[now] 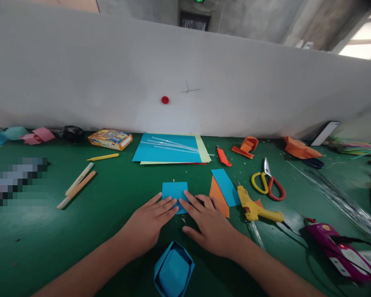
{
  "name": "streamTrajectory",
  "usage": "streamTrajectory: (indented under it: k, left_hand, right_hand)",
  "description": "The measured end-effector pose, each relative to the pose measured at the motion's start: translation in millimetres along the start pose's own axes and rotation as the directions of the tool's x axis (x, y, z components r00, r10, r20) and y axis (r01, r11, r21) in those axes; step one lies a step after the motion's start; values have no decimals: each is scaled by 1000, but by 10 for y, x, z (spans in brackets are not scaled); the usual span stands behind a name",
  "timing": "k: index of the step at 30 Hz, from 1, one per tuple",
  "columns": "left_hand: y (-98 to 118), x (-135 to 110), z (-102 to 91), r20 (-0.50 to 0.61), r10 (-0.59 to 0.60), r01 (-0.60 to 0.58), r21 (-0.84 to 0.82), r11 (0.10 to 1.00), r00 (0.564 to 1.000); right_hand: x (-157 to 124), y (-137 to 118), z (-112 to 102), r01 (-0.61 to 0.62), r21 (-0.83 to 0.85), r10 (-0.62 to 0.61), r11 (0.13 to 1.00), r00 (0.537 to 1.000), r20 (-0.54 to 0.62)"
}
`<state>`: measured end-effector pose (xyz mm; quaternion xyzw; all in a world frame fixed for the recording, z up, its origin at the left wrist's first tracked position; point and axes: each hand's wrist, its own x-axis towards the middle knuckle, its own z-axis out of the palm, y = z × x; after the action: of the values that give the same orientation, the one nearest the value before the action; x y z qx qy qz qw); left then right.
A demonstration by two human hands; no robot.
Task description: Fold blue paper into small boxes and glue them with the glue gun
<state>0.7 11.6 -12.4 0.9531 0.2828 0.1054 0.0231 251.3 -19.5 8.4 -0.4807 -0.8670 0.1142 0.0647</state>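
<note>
A small blue sheet of paper (174,189) lies flat on the green table between my hands. My left hand (151,218) rests its outstretched fingers on the sheet's left and lower part. From the other side, my right hand (208,220) presses its spread fingertips onto the right edge, thumb apart. Nearer to me stands a folded blue paper box (173,270) with an open top, between my forearms. Just beyond my right hand lie a blue paper strip (225,187) and an orange paper piece (219,198), partly overlapping.
At right are a yellow hot glue gun (253,206), scissors (268,181), a purple power strip (340,251) and clear glue sticks (346,198). An orange cutter (224,156) and stacked coloured paper (160,154) lie farther back, before a white partition (111,74). A yellow pen (103,157) is at left.
</note>
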Motion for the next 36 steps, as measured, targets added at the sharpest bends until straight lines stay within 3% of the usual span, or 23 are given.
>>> streamTrajectory:
  k: [4, 15, 36]
  left_hand:
    - [5, -28, -6, 55, -33, 35, -36, 999, 998]
    - [62, -95, -322, 255, -8, 41, -124, 991, 967]
    - [52, -58, -343, 321, -38, 95, -163, 982, 946]
  right_hand:
    - [2, -2, 1, 0, -8, 0, 1000, 1000, 10]
    - [6, 9, 13, 18, -32, -17, 999, 1000, 24]
    - [-58, 122, -75, 88, 53, -89, 995, 996, 5]
